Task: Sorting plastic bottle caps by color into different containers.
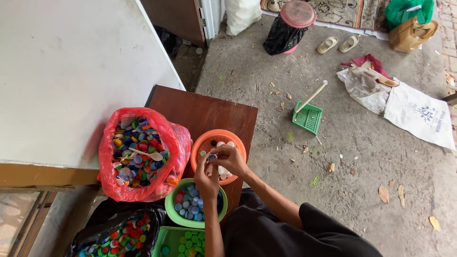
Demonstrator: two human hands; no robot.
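Note:
Both hands meet over the orange bowl (pixel 203 141), which holds a few white and pale bottle caps. My left hand (pixel 205 178) and my right hand (pixel 229 159) pinch a small blue cap (pixel 212 156) between their fingertips. Just below them a green bowl (pixel 170 205) is filled with blue and grey caps. To the left, an open red plastic bag (pixel 177 138) is heaped with mixed coloured caps and a pale spoon. Both bowls and the bag sit on a dark brown wooden table (pixel 204 109).
A green tray (pixel 164 240) of green caps and a black bag (pixel 109 221) of mixed caps lie at the bottom left. A white wall (pixel 62 71) rises on the left. On the concrete floor are a green dustpan (pixel 307 117), sandals, bags and a lidded bin (pixel 289 26).

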